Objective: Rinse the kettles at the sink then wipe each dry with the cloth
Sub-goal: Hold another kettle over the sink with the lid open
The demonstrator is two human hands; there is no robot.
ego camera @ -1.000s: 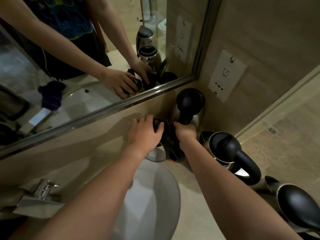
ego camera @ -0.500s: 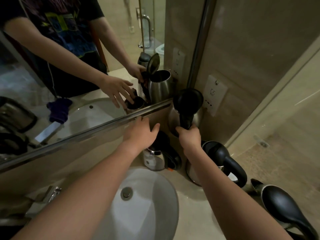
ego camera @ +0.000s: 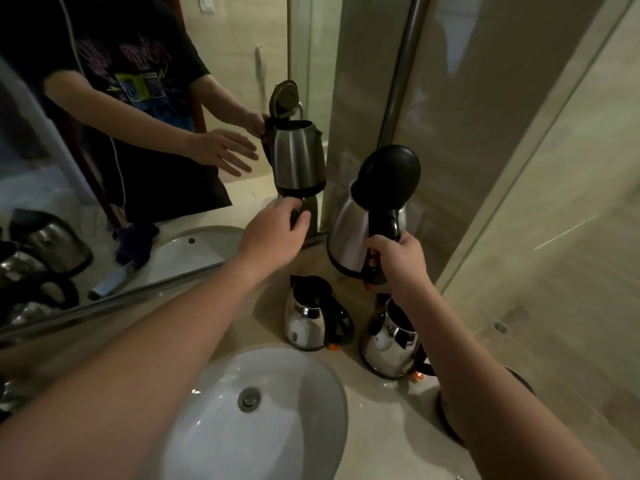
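My right hand (ego camera: 398,263) grips the black handle of a steel kettle (ego camera: 348,233), held up in the air near the mirror corner with its black lid (ego camera: 388,176) flipped open. My left hand (ego camera: 273,233) hovers open to the left of it, fingers relaxed, touching nothing. Two more steel kettles stand on the counter below: a small one (ego camera: 308,323) behind the sink and another (ego camera: 389,344) to its right. The white sink basin (ego camera: 277,403) lies under my arms. A dark purple cloth (ego camera: 135,242) shows only in the mirror.
The mirror (ego camera: 138,133) fills the left wall and reflects me, the lifted kettle and more kettles on the far side. A dark round object (ego camera: 446,417) sits on the counter behind my right forearm. A glass partition (ego camera: 554,202) closes the right side.
My right hand has lifted the kettle off the counter and raised it, lid open. My left hand let go of the small kettle's top and moved up, open.
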